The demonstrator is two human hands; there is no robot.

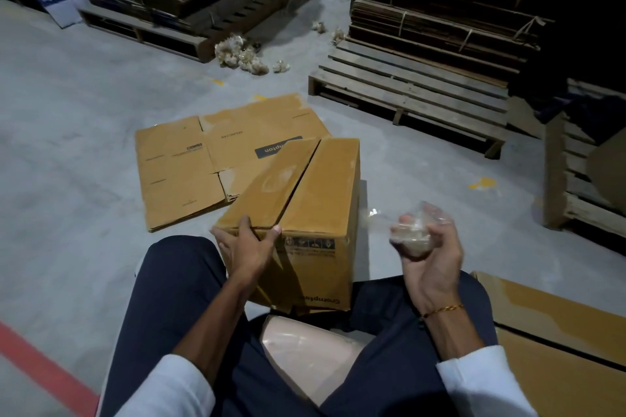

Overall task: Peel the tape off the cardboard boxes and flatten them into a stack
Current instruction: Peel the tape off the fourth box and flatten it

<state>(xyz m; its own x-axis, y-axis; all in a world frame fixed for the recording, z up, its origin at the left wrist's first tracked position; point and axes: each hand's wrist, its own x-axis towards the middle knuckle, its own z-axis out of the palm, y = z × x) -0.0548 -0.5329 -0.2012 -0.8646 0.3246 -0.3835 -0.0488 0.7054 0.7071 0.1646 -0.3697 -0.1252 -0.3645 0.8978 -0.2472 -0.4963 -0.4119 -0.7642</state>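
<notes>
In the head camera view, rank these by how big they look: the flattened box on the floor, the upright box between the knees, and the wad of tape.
1. flattened box and upright box: look alike; the upright one is nearer, so unsure.
2. wad of tape, in the right hand: clearly smallest.

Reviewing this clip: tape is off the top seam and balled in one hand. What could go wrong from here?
1. The right hand is full of the sticky tape wad, so only the left hand has a grip on the upright box; flattening it one-handed may let it tip or slide.
2. A tossed wad could land on the flattened stack and stick there.
3. The box's bottom may still be taped; that face is hidden.
</notes>
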